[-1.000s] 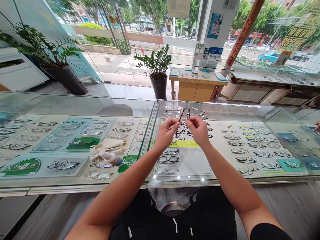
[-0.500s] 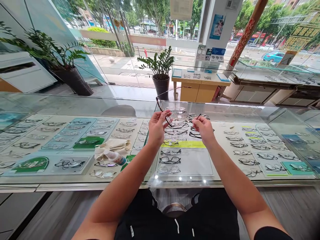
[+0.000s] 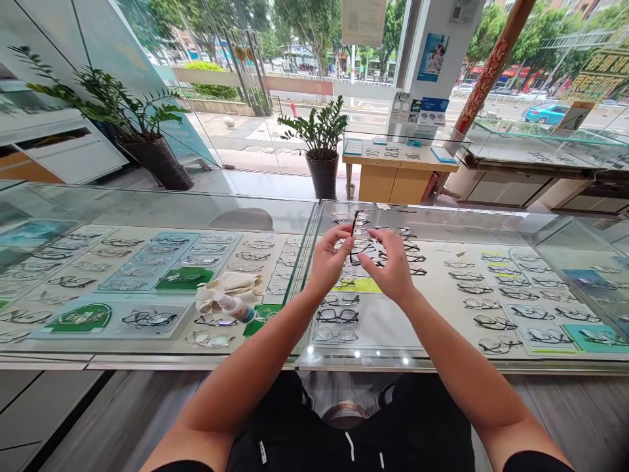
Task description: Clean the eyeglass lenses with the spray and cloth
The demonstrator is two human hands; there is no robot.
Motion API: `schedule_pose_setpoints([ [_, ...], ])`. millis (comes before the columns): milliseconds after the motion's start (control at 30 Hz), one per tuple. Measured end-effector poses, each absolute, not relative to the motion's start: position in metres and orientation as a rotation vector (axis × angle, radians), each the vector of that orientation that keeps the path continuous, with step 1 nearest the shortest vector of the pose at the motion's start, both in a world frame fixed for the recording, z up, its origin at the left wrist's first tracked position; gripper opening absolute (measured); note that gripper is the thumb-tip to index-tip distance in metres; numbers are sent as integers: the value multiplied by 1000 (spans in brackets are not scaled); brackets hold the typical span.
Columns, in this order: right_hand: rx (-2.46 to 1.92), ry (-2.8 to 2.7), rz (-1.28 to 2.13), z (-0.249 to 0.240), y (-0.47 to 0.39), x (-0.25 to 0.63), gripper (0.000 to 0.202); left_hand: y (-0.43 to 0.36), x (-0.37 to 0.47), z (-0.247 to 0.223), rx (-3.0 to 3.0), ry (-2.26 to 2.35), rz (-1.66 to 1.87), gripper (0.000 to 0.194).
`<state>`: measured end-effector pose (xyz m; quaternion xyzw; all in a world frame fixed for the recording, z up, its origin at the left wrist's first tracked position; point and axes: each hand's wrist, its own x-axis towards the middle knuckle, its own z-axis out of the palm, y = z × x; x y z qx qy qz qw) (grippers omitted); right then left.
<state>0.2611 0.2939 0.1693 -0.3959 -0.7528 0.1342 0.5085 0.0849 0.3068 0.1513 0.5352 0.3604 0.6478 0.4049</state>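
Note:
A dark-framed pair of glasses [image 3: 353, 237] is held up over the glass counter, with one temple pointing to the right. My left hand [image 3: 333, 257] pinches the frame at its left side. Beside it, my right hand [image 3: 392, 263] has thumb and forefinger apart around the right side of the glasses; whether the fingertips touch the frame is hard to tell. Rows of glasses lie under the glass beneath both hands, among them a black pair [image 3: 338, 315] near the front.
On the counter to the left are a beige cloth [image 3: 230, 288] and a small white bottle [image 3: 236, 307]. The display counter's front edge [image 3: 196, 362] runs across before me. Beyond it stand a potted plant [image 3: 323, 172] and a wooden cabinet [image 3: 393, 180].
The glasses have turned and moved right with my left hand. My right hand has come closer to them, its thumb and forefinger now spread apart. The view has shifted slightly.

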Motion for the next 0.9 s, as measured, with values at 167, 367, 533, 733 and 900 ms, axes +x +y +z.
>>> schedule_pose_setpoints([
  [167,-925,-1868,342,160,294,253,38,302,90,148,1386,853,1578,25],
  [367,-881,-1895,440,159,296,254,28,300,91,152,1396,806,1548,26],
  [533,-870,-1857,476,156,299,258,31,290,96,162,1449,893,1571,25],
  [733,-885,-1800,443,155,305,267,33,224,80,193,1806,1191,1767,27],
  [900,-895,-1783,391,153,307,271,30,160,32,180,1968,1546,2198,19],
])
